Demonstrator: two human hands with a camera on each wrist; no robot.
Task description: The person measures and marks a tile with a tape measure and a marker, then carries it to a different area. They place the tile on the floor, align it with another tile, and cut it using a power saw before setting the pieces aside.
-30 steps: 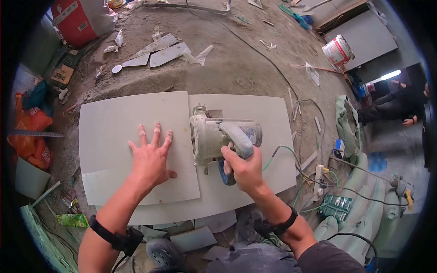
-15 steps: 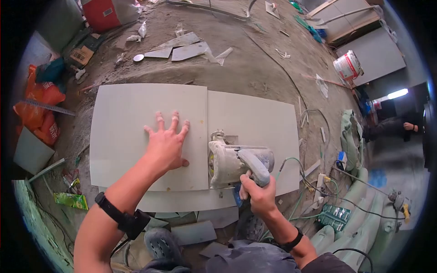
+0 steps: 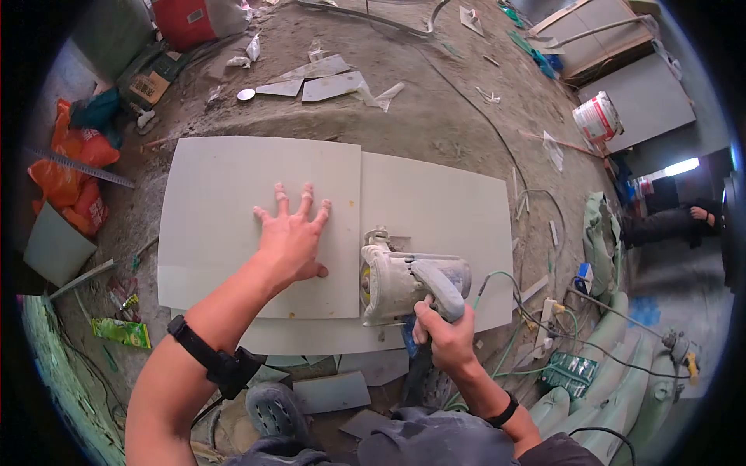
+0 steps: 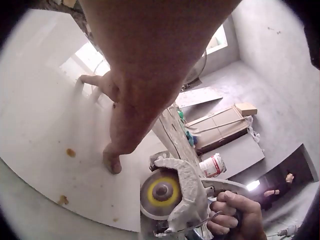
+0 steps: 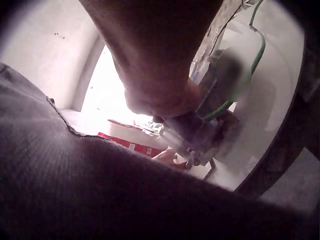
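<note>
My left hand (image 3: pixel 291 237) lies with fingers spread on a large pale tile (image 3: pixel 210 233), pressing near its right edge. This tile overlaps a second pale tile (image 3: pixel 443 202), which shows on the right and along the front. My right hand (image 3: pixel 447 330) grips the handle of a dusty handheld tile cutter (image 3: pixel 388 283), which sits on the lower tile against the upper tile's right edge. Its round blade (image 4: pixel 171 192), with a yellow ring, faces the left hand in the left wrist view. In the right wrist view, my forearm hides much of the cutter.
A green cord (image 3: pixel 497 273) runs right from the cutter to tangled cables. Tile offcuts (image 3: pixel 330 394) lie by my shoe (image 3: pixel 273 412). Green sacks (image 3: pixel 602 342) lie at right, orange bags (image 3: pixel 74 167) at left, and a white bucket (image 3: pixel 597 118) stands at far right. Another person (image 3: pixel 668 225) is beyond.
The right hand has drawn the cutter toward my body along the upper tile's edge, mostly in the first half second. The left hand stays spread on the tile. The head view has shifted.
</note>
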